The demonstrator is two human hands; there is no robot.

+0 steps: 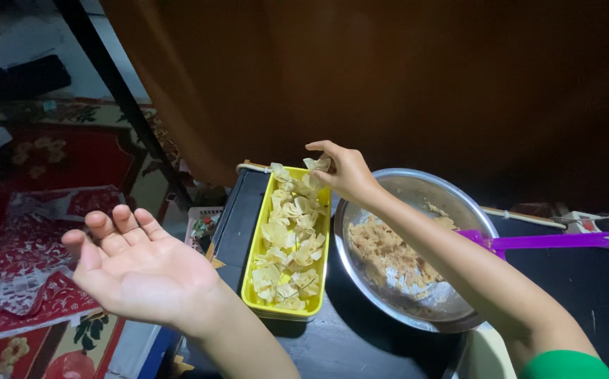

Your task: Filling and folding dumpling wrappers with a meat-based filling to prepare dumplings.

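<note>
From the head camera I see my right hand (pixel 343 168) reaching forward over the far end of the yellow tray (pixel 322 277), its fingertips pinched together on one folded dumpling (pixel 316 164) that hangs just above the others. The tray is long and narrow, lying on the dark table (pixel 360 344), and it is packed with pale folded dumplings (pixel 287 249) in rough rows from near end to far. My left hand (pixel 132 270) is held out to the left of the tray, palm up, fingers spread loosely and slightly curled, holding nothing and touching nothing. Just right of the tray, touching or nearly touching its side, sits a round metal bowl (pixel 459 210) with a smear of pale filling (pixel 389 256) across its bottom; my right forearm crosses over it. A purple handle (pixel 557 241) rests on the bowl's far rim and points right. Off the table's left edge, red patterned cloth (pixel 31 260) covers the floor.
</note>
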